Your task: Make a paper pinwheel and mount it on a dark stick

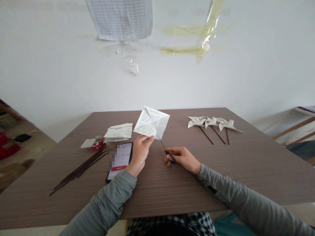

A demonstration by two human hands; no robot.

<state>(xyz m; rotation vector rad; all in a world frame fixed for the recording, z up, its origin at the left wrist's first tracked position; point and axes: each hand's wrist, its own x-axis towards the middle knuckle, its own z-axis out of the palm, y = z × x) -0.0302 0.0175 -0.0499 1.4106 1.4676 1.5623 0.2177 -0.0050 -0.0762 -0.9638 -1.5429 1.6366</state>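
My left hand (142, 149) pinches the lower edge of a square sheet of printed paper (159, 122) and holds it up above the table. Slits or creases run in from the paper's corners. In my right hand (183, 157) is a pair of scissors (169, 156) with dark handles, my fingers in the loops. Its blades reach up to the paper's lower corner, near my left fingertips; whether they are apart I cannot tell. Just left of my left hand lies a phone (120, 160) with its screen lit.
Paper sheets (120, 131) lie stacked on the brown table (197, 186), near a small open red box (97, 143) and a bundle of dark sticks (76, 168). Several paper pinwheels (210, 122) on sticks rest at the right. A white wall (172, 82) stands behind.
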